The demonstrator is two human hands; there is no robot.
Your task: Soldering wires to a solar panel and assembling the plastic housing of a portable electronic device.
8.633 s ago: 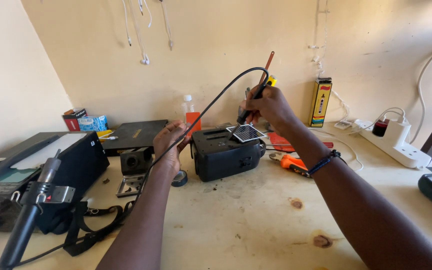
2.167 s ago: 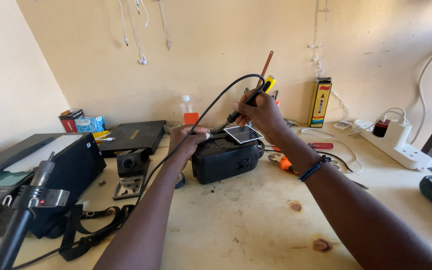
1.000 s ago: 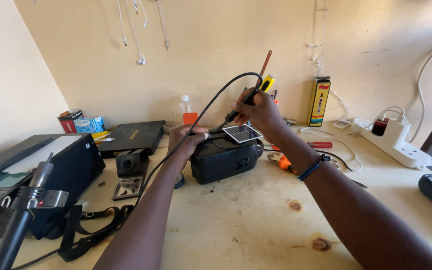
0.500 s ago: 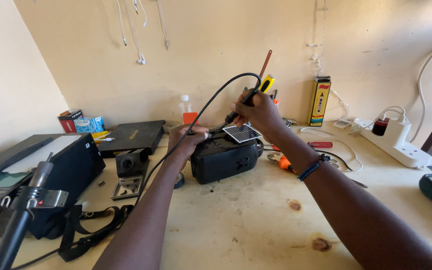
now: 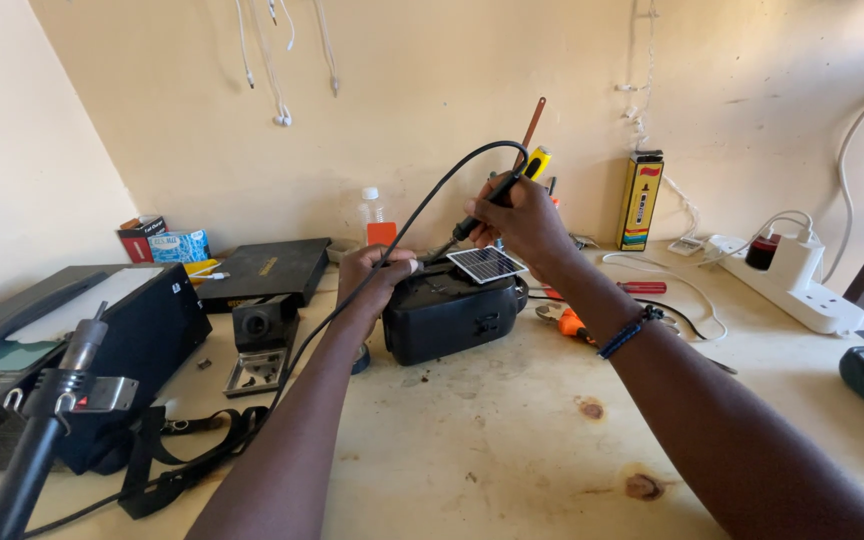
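Note:
A black box-shaped device (image 5: 447,318) stands on the wooden bench with a small blue solar panel (image 5: 486,264) lying on its top. My right hand (image 5: 520,212) grips a black soldering iron with a yellow end (image 5: 497,195), its tip angled down to the device's top left of the panel; its black cable arcs over toward my left arm. My left hand (image 5: 374,277) rests on the device's left top edge, fingers curled by the iron's tip.
A hot-air wand (image 5: 47,425) in a holder stands front left beside a black rework station (image 5: 102,340). A small black camera-like part (image 5: 265,325), a flat black case (image 5: 264,268), a white power strip (image 5: 797,285), an orange-handled tool (image 5: 570,322) and a yellow box (image 5: 640,200) surround the device.
Since the oldest frame my left hand moved up onto the device's top edge. Over the last second both hands and the iron have barely moved.

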